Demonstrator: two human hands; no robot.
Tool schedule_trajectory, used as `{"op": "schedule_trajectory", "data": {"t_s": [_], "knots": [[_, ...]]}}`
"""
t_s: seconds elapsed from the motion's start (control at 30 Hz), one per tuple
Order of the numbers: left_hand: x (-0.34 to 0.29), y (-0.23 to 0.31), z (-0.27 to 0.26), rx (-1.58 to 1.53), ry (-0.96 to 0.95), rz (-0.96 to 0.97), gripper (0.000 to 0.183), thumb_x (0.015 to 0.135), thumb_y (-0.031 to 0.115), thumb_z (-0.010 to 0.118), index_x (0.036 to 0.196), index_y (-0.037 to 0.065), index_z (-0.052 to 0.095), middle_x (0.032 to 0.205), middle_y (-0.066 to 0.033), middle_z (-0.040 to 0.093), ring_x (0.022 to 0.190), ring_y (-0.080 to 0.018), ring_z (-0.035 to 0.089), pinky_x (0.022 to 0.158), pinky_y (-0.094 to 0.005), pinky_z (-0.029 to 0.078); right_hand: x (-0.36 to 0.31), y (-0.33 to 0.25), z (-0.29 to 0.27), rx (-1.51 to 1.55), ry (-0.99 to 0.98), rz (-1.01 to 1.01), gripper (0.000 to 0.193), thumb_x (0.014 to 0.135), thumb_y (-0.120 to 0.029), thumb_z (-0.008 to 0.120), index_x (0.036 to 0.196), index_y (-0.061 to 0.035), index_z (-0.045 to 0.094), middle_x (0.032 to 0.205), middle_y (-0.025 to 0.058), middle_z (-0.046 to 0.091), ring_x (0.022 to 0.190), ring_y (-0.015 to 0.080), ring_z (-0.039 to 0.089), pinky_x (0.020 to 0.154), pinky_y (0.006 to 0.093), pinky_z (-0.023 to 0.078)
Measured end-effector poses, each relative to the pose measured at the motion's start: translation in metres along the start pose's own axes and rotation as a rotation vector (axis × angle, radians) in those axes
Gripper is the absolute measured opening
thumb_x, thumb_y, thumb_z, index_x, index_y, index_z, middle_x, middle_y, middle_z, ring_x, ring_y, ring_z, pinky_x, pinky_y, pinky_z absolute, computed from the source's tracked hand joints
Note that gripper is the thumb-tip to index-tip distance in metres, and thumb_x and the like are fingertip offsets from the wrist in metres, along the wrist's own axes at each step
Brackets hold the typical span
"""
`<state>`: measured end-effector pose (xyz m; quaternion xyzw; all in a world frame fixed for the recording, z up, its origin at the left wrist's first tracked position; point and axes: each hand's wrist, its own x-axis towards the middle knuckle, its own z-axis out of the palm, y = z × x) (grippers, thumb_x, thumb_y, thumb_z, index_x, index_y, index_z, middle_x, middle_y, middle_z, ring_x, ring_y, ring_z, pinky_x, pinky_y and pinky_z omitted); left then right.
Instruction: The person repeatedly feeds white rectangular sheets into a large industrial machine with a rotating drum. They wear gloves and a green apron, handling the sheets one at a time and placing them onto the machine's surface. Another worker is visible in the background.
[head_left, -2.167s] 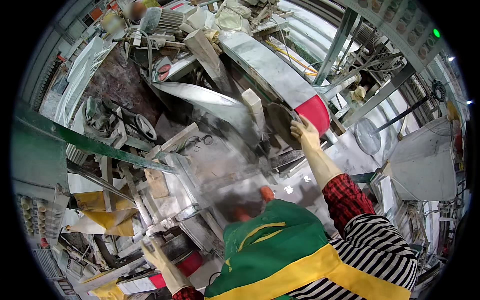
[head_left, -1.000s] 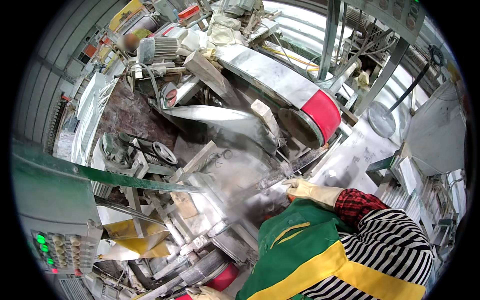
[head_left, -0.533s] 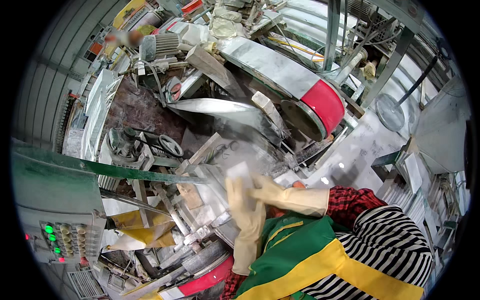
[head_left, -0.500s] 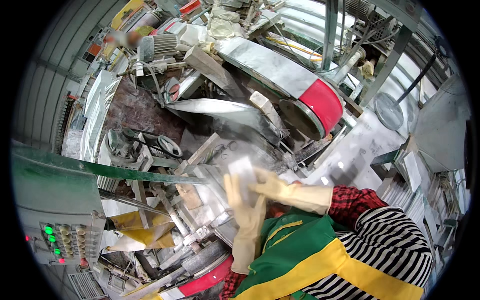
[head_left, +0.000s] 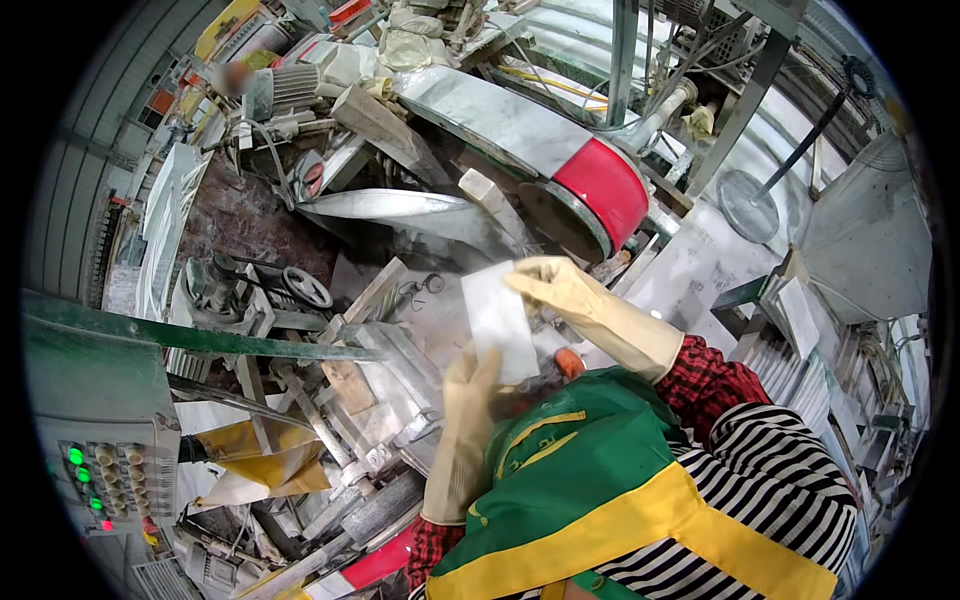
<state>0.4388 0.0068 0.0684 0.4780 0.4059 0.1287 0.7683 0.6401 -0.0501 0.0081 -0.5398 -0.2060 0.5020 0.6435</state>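
Note:
A white rectangular tile [head_left: 500, 322] is held up in front of me, over the machine. My right hand [head_left: 575, 295], in a cream rubber glove, pinches its upper right corner between thumb and fingers. At the tile's lower left edge, my left hand [head_left: 470, 385], gloved the same way, closes its fingers on the side; its thumb is partly hidden. Just beyond the tile, a curved pale metal guard [head_left: 400, 205] and a dusty wooden block [head_left: 495, 205] belong to the cluttered machine area.
A belt roller with a red cover [head_left: 603, 190] stands ahead. On the left are a green metal bar [head_left: 220, 343] and a control panel [head_left: 105, 480] with lit buttons. Stacked white tiles [head_left: 795, 370] stand at right. An orange object [head_left: 570, 363] lies below my right wrist.
The hands, close together and blurred before, are now farther apart. My right hand has risen to the tile's upper corner, and the tile shows clearly. The whole view has shifted slightly.

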Motion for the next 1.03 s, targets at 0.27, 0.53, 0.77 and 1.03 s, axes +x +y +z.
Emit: {"op": "schedule_trajectory", "data": {"t_s": [0.27,0.53,0.77,1.03], "knots": [[0.001,-0.007,0.005,-0.074,0.086,0.030,0.034,0.097,0.017,0.059,0.125,-0.002,0.057,0.108,-0.0075,0.067,0.091,-0.0147,0.065,0.077,-0.0268,0.053,-0.038,0.003,0.007,-0.228,-0.152,-0.062,0.055,0.093,-0.026,0.067,0.142,-0.0074,0.050,0.068,-0.0016,0.060,0.058,0.0046,0.051,0.053,0.0226,0.041],[0.012,-0.013,-0.018,0.185,-0.076,0.144,0.040,0.095,0.018,0.062,0.131,0.001,0.055,0.113,-0.0101,0.066,0.095,-0.0174,0.065,0.075,-0.0287,0.054,-0.052,0.018,0.008,0.092,-0.262,0.113,0.052,0.089,-0.020,0.070,0.136,-0.0036,0.054,0.086,-0.0004,0.062,0.073,0.0067,0.055,0.064,0.0218,0.045],[0.051,-0.018,-0.043,0.231,0.087,0.082,0.032,0.095,0.026,0.064,0.113,-0.001,0.064,0.100,-0.0026,0.068,0.083,-0.0088,0.059,0.073,-0.0243,0.047,-0.076,-0.005,0.005,0.206,-0.340,0.246,0.052,0.088,-0.013,0.072,0.135,0.0003,0.055,0.082,-0.0053,0.061,0.066,0.0007,0.048,0.056,0.0163,0.037],[0.053,-0.024,-0.015,0.217,-0.046,-0.004,0.045,0.093,0.031,0.067,0.125,-0.001,0.057,0.109,-0.0078,0.065,0.092,-0.0138,0.062,0.079,-0.0250,0.050,-0.065,0.026,-0.015,0.256,-0.189,0.163,0.047,0.089,-0.010,0.069,0.133,-0.0006,0.057,0.093,-0.0025,0.066,0.067,0.0011,0.048,0.060,0.0185,0.039]]}}
